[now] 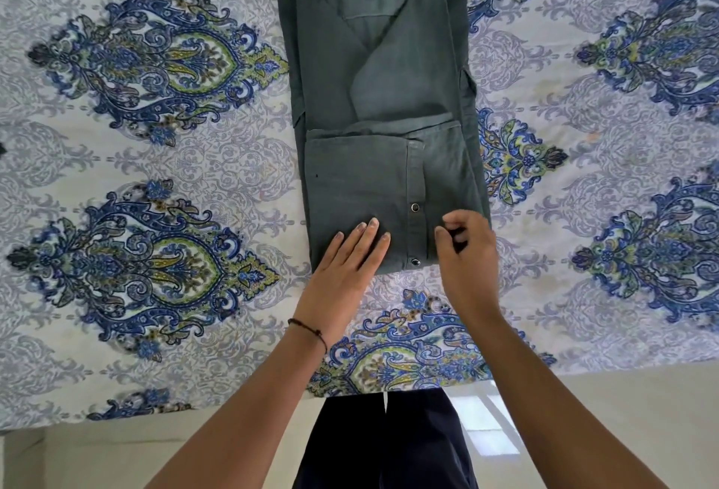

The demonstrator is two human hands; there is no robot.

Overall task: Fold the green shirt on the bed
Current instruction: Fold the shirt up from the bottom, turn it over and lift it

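Observation:
The green shirt (381, 99) lies on the bed as a long narrow strip, sides folded in, running from the top edge of the view toward me. Its near end is doubled back, with two snap buttons showing along the placket. My left hand (350, 259) lies flat on the near left corner of the shirt, fingers straight. My right hand (467, 251) hovers over the near right corner with fingers curled; whether it pinches the cloth is hidden by the hand.
The bed sheet (155, 161) is white with blue and green paisley medallions and stretches left and right of the shirt. The bed's near edge (155, 416) runs across the bottom, with pale floor and my dark trousers (381, 446) below it.

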